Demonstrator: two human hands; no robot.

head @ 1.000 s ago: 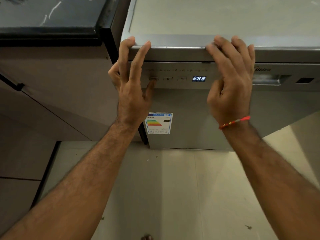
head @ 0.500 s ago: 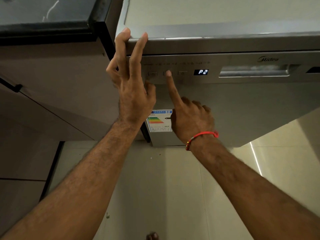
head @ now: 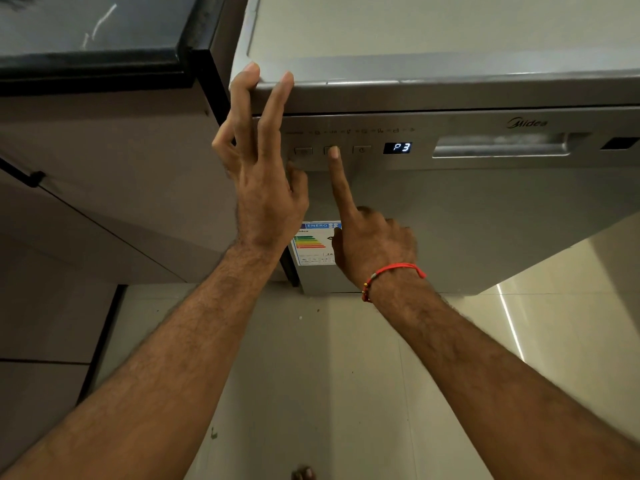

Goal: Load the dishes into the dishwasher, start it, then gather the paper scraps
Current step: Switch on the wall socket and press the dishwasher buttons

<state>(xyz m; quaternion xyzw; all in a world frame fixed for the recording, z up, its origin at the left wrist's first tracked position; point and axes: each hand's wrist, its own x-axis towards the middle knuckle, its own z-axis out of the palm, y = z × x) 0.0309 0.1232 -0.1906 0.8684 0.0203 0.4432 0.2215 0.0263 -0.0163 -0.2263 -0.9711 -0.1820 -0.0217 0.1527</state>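
Note:
The silver dishwasher point(head: 485, 220) stands with its door closed, and its blue display point(head: 397, 147) reads P3. My left hand point(head: 263, 188) rests on the top front corner with straight fingers, its thumb just below the leftmost button point(head: 303, 151). My right hand point(head: 374, 244) points upward. Its straight index fingertip presses the middle button point(head: 326, 149), and its other fingers are curled, holding nothing. A third button point(head: 362, 149) sits to the right of the fingertip. No dishes are visible.
A recessed door handle point(head: 502, 147) lies right of the display. An energy label point(head: 311, 244) is stuck low on the door. A black countertop point(head: 86, 39) over a cabinet point(head: 104, 185) adjoins on the left. Small bits of debris point(head: 213, 434) lie on the tiled floor.
My right hand left the top edge, dropped and pressed the middle button with its index finger. The display went from 8:88 to P2 to P3. My left hand stayed on the corner.

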